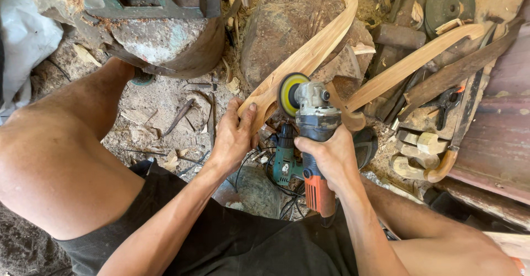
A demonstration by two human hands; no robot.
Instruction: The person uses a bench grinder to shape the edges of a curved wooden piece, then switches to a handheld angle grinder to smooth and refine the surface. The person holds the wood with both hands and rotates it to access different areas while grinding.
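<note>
Nearest the camera are the person's bare knees and dark shorts (232,243), with both forearms reaching forward over them. The right hand (330,155) is closed tight around the body of an angle grinder (316,138), whose orange rear end points back toward the lap and whose yellow-rimmed sanding disc (291,93) faces left. The left hand (234,135) is wrapped around the lower end of a long curved strip of wood (309,55), fingers over its top edge, and the disc touches that strip just beside those fingers. The strip rises away to the upper right, lying across a rough tree stump (287,22). Under the hands a green power tool (284,163) lies on the ground among black cables. The dirt floor (160,104) is strewn with chips and sawdust. To the right lie a second curved wooden strip (414,60), small wood blocks (425,143) and dark pliers (447,104). Farther left sits a heavy rusty metal base (160,33), and a dark grinding disc (450,1) lies at the top right.
</note>
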